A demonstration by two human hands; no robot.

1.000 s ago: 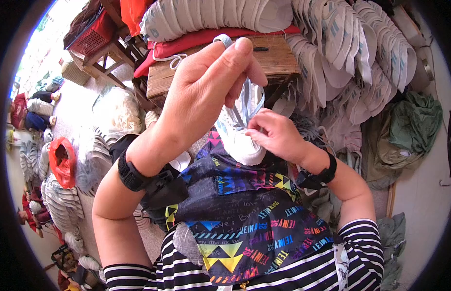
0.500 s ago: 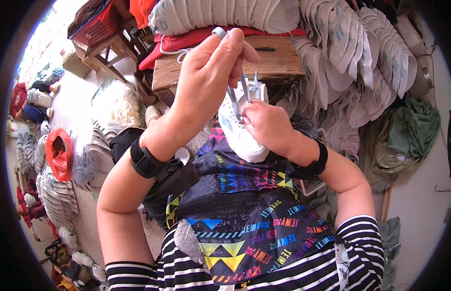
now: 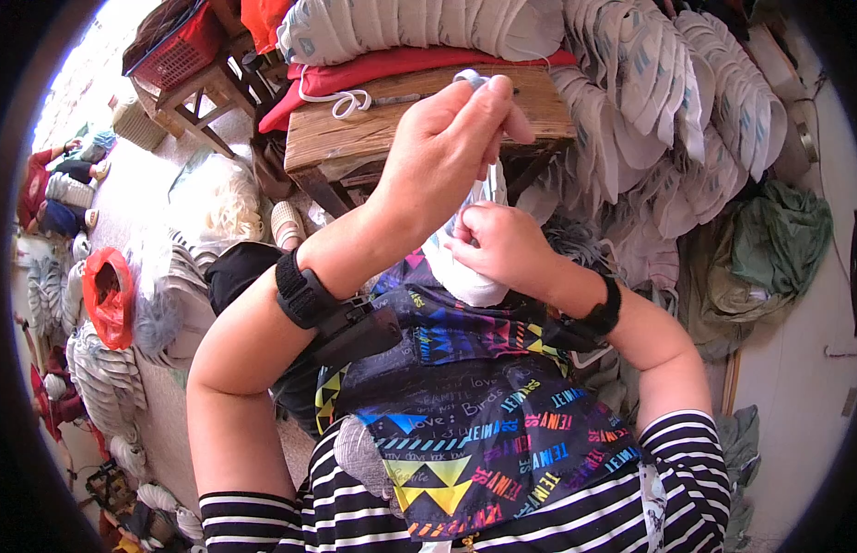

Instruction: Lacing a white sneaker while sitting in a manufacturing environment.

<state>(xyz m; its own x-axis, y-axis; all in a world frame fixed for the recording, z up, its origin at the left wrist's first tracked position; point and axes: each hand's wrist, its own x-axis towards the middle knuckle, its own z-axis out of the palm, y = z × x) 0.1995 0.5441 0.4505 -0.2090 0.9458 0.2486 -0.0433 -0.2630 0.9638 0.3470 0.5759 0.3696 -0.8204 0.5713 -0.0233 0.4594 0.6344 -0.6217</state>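
shoe (image 3: 447,267), toe (image 3: 473,293) twd apron (image 3: 438,378), axis fore-aft, l hand (image 3: 447,138) tight on lace (image 3: 470,77), r hand (image 3: 510,241) hold unclear

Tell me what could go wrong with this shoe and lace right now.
The lace might slip: the left hand holds it, with a loop sticking out above.

The shoe could twist if the lace is tugged, since the right hand covers much of it and its grip is unclear.

The left hand might bump the bench it overlaps in view, though the gap is hard to judge.
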